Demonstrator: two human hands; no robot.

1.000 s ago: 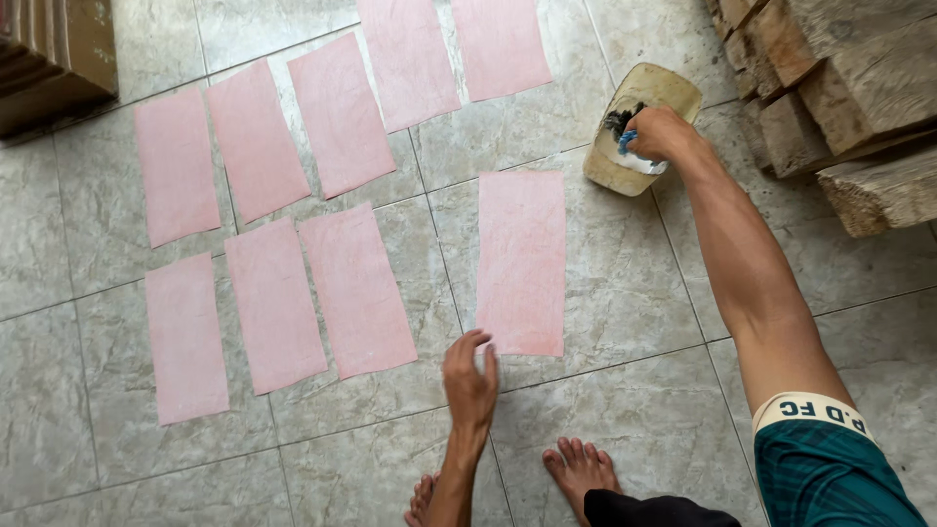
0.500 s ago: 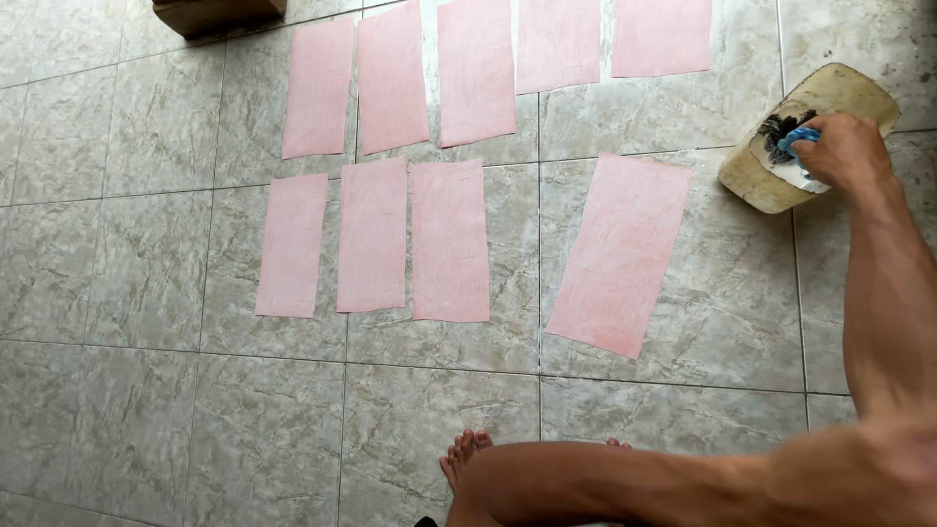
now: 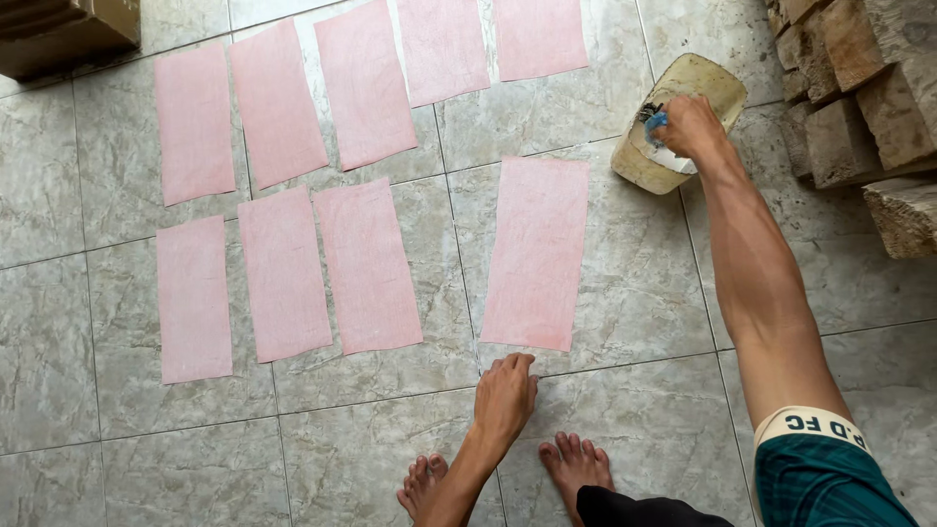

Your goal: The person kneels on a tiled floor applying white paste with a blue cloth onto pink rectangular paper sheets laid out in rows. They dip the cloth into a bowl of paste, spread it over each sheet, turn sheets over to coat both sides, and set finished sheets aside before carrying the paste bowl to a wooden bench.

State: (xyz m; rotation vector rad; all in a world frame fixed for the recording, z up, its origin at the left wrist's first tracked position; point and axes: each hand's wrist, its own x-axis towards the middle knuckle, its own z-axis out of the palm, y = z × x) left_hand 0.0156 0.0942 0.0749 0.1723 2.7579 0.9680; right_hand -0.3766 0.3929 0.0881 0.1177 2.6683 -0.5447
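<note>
We are closing our right hand [image 3: 688,125] around a blue-handled brush [image 3: 656,120] inside the beige plastic tub [image 3: 717,78] on the tiled floor [image 3: 634,283]. Our left hand [image 3: 505,395] is resting loosely curled, fingertips touching the floor just below the nearest pink rectangular sheet [image 3: 537,252].

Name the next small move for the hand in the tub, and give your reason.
Probably lift the right hand with its blue brush from the tub to the nearest pink sheet: the left hand rests at that sheet's near edge.

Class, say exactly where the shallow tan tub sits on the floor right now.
In the head view, the tan tub sits upper right on the tiled floor, beside the stacked wood blocks, with the right hand reaching into it.
</note>
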